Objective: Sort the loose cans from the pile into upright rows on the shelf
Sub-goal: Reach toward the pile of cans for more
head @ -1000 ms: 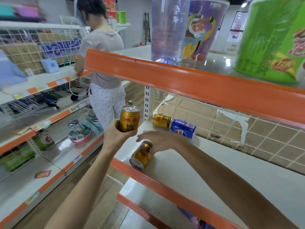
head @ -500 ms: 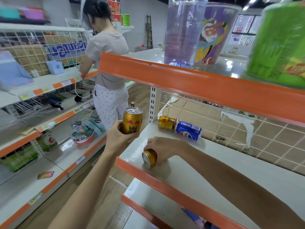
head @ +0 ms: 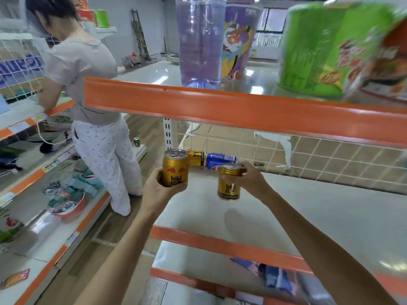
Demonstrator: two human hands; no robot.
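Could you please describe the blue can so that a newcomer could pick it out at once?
Find the cream shelf under the orange rail. By its rear mesh, the blue can lies on its side, end to end with a gold can; it alone is blue.

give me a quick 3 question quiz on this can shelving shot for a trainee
1. True or false: the left hand holds a gold can upright.
2. Where does the right hand grip its gold can? A) bottom B) top rim C) not at all
3. How many cans lie on their sides at the back of the shelf?

Key: 1 true. 2 B. 3 two: another gold can and a blue can.
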